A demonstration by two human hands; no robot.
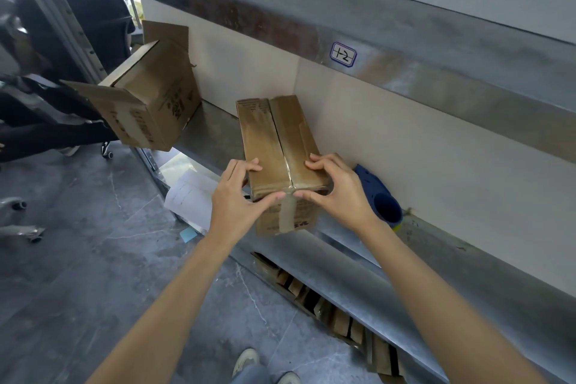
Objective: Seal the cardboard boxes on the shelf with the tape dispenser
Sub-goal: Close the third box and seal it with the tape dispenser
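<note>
The blue tape dispenser [378,193] lies on the shelf [343,246], partly hidden behind the right hand [338,193]; the print on the boxes is too blurred to read. There are two cardboard boxes. The open box [149,103] overhangs the shelf's left end, and the taped box [274,137] is gripped at its near edge by the left hand [237,196] and the right hand.

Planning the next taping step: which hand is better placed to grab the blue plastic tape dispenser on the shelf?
Right. The blue plastic tape dispenser lies just beyond the right hand; the left hand sits across the brown cardboard box.
</note>
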